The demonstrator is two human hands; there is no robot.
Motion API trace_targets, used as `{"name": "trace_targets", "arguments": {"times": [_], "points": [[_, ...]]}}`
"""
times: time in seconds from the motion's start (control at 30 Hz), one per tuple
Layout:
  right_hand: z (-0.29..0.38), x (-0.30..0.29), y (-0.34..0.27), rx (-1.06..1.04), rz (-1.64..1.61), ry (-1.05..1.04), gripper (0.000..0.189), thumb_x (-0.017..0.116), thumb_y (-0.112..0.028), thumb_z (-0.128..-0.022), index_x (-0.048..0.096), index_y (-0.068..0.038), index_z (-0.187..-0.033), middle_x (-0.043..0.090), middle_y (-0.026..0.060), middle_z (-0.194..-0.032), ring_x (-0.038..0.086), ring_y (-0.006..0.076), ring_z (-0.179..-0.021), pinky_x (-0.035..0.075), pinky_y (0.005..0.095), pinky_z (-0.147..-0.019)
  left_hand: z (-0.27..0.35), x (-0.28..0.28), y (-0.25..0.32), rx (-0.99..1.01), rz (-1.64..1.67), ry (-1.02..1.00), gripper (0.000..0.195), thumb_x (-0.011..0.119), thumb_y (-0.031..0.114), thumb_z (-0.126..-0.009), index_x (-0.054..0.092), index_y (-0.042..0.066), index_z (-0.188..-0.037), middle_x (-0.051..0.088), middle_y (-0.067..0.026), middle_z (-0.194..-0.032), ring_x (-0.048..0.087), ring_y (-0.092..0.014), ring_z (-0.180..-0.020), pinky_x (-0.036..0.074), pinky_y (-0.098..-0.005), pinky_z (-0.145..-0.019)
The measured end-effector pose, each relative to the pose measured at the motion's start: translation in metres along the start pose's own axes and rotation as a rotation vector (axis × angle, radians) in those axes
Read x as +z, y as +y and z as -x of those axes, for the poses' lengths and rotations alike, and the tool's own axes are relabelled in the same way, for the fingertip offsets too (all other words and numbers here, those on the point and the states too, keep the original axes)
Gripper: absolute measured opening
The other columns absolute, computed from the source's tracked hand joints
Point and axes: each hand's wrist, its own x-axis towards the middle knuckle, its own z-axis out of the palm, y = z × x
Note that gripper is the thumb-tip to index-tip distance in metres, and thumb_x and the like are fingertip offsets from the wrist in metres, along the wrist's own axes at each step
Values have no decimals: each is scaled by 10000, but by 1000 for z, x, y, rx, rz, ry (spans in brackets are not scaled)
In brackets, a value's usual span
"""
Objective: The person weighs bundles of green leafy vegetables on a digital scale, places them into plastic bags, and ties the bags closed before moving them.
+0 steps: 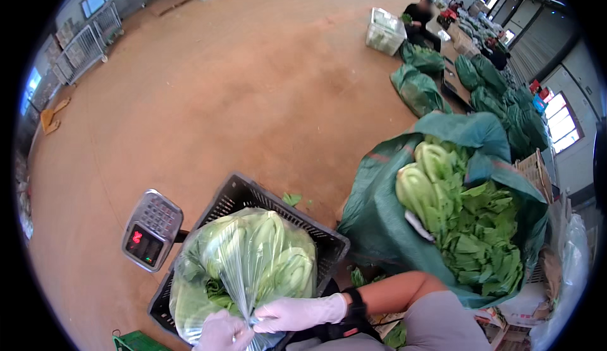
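A clear plastic bag (pixel 239 251) full of leafy green vegetables with pale stalks sits in a black plastic crate (pixel 327 237). Its gathered neck is pinched between my two gloved hands near the bottom of the view. My left hand (pixel 223 333) grips the twisted plastic from the left side. From the right, my right hand (pixel 298 314) holds the same neck, fingertips close to those of the left. Both hands wear thin whitish gloves, and a black band circles the right wrist. The lower end of the neck runs out of view.
Beside the crate stands a scale display (pixel 152 230) with lit red digits. A large green woven sack (pixel 379 218) holds loose leafy greens (pixel 479 237). Farther off, a person (pixel 419 19) sits by a translucent tub (pixel 385 31) and more green sacks (pixel 417 90). A green crate (pixel 140 341) shows at lower left.
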Motion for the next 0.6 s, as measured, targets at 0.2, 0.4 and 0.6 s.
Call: {"name": "trace_targets", "arguments": {"times": [0.2, 0.4, 0.6], "points": [[8, -90, 20, 42, 143, -249, 322, 525, -365, -914, 583, -59, -833, 594, 162, -750, 599, 332, -697, 456, 416, -612, -18, -5, -72, -13, 54, -244, 301, 650, 421, -805, 678, 157, -947, 543, 12, -613, 485, -220, -570, 367, -428, -555], [8, -100, 45, 24, 225, -277, 279, 516, -335, -913, 564, -71, -835, 597, 142, -734, 593, 355, -683, 465, 426, -567, -35, -6, -94, 88, 61, -168, 145, 691, 180, -715, 579, 95, -678, 530, -76, -637, 505, -300, -619, 390, -398, -591], [13, -72, 40, 27, 393, -33, 256, 527, -344, -904, 593, -101, -859, 588, 121, -720, 599, 324, -675, 462, 394, -579, -10, 7, -74, -270, 656, -33, 135, 635, -9, -776, 557, 44, -679, 584, -75, -681, 558, -206, -637, 424, -303, -590]]}}
